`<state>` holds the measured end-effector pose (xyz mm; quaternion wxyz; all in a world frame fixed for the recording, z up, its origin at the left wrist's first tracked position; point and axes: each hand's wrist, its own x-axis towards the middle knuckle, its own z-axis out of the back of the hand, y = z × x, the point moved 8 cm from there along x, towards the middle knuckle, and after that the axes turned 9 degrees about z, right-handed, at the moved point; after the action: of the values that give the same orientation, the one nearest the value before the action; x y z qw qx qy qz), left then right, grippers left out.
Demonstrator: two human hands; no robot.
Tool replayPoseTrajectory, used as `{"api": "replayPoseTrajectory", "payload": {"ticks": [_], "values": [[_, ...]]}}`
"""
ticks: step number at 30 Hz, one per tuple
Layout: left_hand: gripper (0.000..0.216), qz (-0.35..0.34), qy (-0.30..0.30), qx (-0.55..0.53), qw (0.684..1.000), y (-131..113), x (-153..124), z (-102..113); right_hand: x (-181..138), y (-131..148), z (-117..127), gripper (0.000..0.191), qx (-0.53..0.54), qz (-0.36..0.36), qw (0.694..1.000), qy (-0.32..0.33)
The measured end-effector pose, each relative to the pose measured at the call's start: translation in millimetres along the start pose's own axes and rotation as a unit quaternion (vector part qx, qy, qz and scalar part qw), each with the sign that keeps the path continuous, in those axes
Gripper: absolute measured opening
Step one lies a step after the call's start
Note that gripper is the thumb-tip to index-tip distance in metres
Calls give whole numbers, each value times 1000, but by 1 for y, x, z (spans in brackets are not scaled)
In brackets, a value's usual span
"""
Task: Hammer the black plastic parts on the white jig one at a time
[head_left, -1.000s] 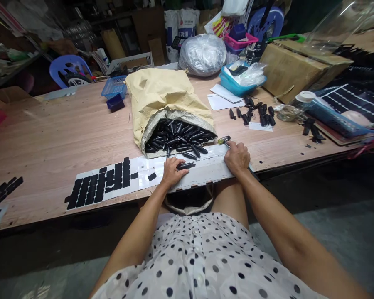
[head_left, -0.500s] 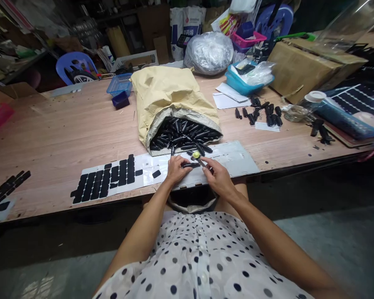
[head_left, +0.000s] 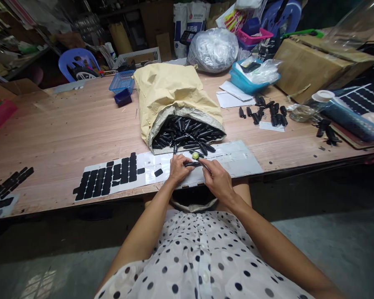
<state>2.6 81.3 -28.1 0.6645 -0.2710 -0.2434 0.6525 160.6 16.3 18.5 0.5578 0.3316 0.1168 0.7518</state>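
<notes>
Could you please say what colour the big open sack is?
The sack is pale yellow outside; head view.

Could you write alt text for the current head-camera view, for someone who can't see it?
A person's left hand holds a slim black part over a pale board on a wooden table, while the right hand grips a hammer-like tool with a yellow end beside it. Just beyond, an open paper sack lies with many black pieces in its mouth.
</notes>
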Motion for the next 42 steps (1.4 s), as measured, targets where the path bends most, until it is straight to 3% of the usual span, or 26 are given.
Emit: {"api": "replayPoseTrajectory", "payload": {"ticks": [6,9,12,15,18,20,28,34,38,42], "values": [[12,-2,-7,2,1000,0,-1,1,-4,-5,-3,42,17,-14,999,24],[12,-9,-4,7,1000,-1,-1,2,4,-15,12,42,22,-20,999,-15],[13,-21,2,13,1000,-2,-2,1,20,-48,39,43,-36,-62,995,-73],[12,-29,5,27,999,-2,-3,0,32,-100,62,45,-138,-143,975,-95],[11,-34,7,38,999,-3,-4,-1,37,-142,67,44,-202,-189,957,-85],[10,-35,11,40,999,-3,-4,-1,36,-155,64,43,-222,-197,952,-80],[9,-50,18,60,997,-10,-15,3,34,-149,48,41,-265,-180,943,-85],[15,-113,25,60,991,-18,-73,-9,35,-146,47,41,-269,-188,942,-66],[21,-113,-1,67,991,-17,-104,-22,35,-147,46,41,-276,-185,941,-63],[21,-99,-48,65,992,-17,-95,-12,35,-149,45,39,-278,-181,941,-72]]}}
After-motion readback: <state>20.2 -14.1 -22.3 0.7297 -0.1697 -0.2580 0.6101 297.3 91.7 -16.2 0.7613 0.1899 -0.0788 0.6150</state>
